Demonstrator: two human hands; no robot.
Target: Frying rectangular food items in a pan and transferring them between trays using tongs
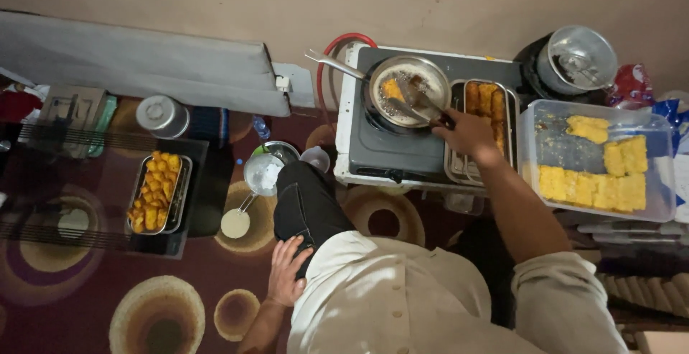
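Grip: our right hand [470,133] is closed around the dark handles of metal tongs [420,104], whose tips reach into the frying pan [407,90] on the stove [402,149].
Left hand: our left hand [286,273] lies flat and empty on our knee.
Food: one golden piece [392,88] sits in the oil, just beside the tong tips.
Splash risk: we judge that a piece slipping from the tongs could spit hot oil onto our wrist.
Tray risk: the tray of fried pieces [488,103] touches the pan's side; our forearm crosses it and could nudge it.
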